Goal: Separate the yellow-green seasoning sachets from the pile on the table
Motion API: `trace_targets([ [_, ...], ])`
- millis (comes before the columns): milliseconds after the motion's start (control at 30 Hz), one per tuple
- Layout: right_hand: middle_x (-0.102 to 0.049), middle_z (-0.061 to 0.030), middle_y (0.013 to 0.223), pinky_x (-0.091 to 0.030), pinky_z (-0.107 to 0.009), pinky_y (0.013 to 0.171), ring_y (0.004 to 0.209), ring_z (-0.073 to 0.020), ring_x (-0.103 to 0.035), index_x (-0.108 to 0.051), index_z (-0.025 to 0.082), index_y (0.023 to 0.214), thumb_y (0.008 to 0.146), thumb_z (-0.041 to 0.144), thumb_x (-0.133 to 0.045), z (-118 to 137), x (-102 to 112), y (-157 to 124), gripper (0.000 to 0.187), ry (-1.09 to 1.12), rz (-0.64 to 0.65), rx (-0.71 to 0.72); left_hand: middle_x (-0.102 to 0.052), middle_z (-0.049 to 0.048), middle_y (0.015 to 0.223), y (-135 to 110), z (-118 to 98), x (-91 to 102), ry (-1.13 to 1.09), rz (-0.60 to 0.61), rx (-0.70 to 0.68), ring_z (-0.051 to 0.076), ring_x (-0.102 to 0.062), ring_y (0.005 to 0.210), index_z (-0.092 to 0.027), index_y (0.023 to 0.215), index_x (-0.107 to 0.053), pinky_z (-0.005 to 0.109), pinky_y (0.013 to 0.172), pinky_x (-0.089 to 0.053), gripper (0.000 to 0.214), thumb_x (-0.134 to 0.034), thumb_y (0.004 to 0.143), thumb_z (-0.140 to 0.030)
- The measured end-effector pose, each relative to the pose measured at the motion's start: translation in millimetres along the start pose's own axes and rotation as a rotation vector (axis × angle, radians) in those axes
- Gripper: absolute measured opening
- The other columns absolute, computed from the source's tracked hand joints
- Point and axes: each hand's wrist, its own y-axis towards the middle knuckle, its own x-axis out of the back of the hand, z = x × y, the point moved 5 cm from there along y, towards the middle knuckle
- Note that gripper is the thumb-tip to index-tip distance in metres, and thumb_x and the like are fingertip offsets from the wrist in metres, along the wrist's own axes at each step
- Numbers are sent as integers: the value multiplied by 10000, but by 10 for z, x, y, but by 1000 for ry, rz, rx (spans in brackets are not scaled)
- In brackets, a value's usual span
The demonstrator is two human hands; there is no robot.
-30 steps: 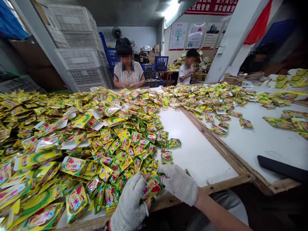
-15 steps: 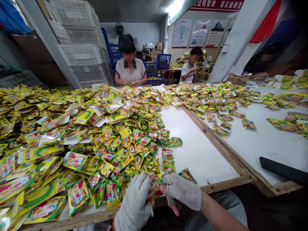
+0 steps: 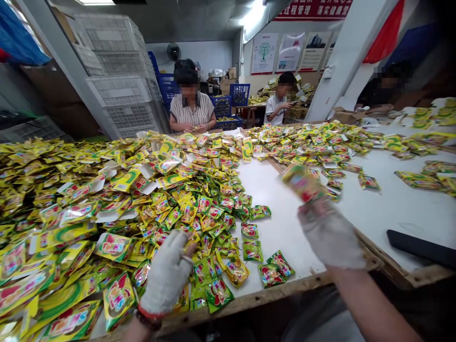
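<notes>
yellow-green sachets [image 3: 199, 209] heaped over the white bench [image 3: 285, 228]; bigger packets [image 3: 113, 243] just left of the left hand [image 3: 167, 275] seem to read "tums". that gloved hand lies on the heap, grip loose, clasping nothing visible. the right hand [image 3: 329, 232], gloved and blurred, is raised over the bench's wooden rim, grip clenched on a small stack of sachets [image 3: 302, 183] jutting above its fingers. far behind, a red banner [image 3: 313, 8] with chinese writing.

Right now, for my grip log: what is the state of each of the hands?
Left hand: palm down on the pile; whether it grips anything cannot be told.
Right hand: closed on blurred sachets, raised.
</notes>
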Motion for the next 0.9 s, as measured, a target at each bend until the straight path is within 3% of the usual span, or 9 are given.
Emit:
trace_targets([
  [67,-532,-27,1253,-509,-191,752,866,-39,-607,-463,283,1213,816,510,-394,129,353,176,463,315,-191,53,-589,35,1081,165,226,29,71,53,151,83,-557,964,-213,1047,-567,185,823,-444,486,-295,814,-541],
  [167,-526,-35,1253,-507,-199,717,827,-55,-613,-515,249,1106,738,438,-541,46,350,186,414,489,-188,-48,-572,63,1125,339,401,-35,186,183,283,150,-566,949,-230,1139,-511,237,759,-414,596,-240,777,-619],
  [300,-622,-53,939,-418,-179,570,667,-71,-568,-573,164,993,743,426,-537,-449,-332,-66,365,-105,229,-255,-541,88,1209,421,394,-146,182,330,337,228,-559,1031,-264,1240,-420,296,797,-410,588,-285,765,-582],
  [367,-623,-60,940,-456,-216,713,776,-93,-573,-613,157,971,759,373,-508,-687,-631,-162,320,-385,382,-199,-521,77,1251,407,352,-95,145,282,339,221,-542,1075,-270,1241,-415,283,818,-403,552,-329,767,-538],
  [467,-563,-87,1124,-402,-273,960,1039,-148,-521,-619,176,1043,762,371,-505,-891,-864,-171,360,-694,403,-43,-598,29,1100,302,306,33,4,189,368,131,-554,951,-245,1067,-523,203,757,-382,460,-351,769,-550],
  [567,-524,-90,1140,-394,-277,917,1004,-154,-515,-605,192,1027,752,396,-507,-1013,-940,-110,356,-876,399,-41,-601,-14,772,141,293,57,-252,177,446,41,-478,695,-197,857,-557,137,637,-342,496,-380,727,-643],
  [700,-565,-70,1036,-377,-226,790,876,-121,-522,-588,172,919,716,358,-537,-1061,-906,-67,280,-948,411,-87,-567,-31,730,-23,299,5,-445,147,499,17,-429,656,-177,798,-530,117,626,-347,507,-402,711,-660],
  [800,-619,-51,973,-382,-213,765,848,-114,-542,-578,187,988,753,359,-487,-1086,-826,-96,304,-849,433,-126,-567,-28,741,-99,355,7,-311,152,529,28,-442,666,-190,818,-510,136,635,-338,443,-368,755,-604],
  [900,-623,-54,1087,-413,-238,888,977,-127,-557,-579,193,1089,763,314,-452,-1123,-741,-104,371,-702,376,-140,-592,8,1029,-100,369,108,5,33,443,91,-516,892,-243,1019,-515,191,753,-357,362,-361,795,-482],
])
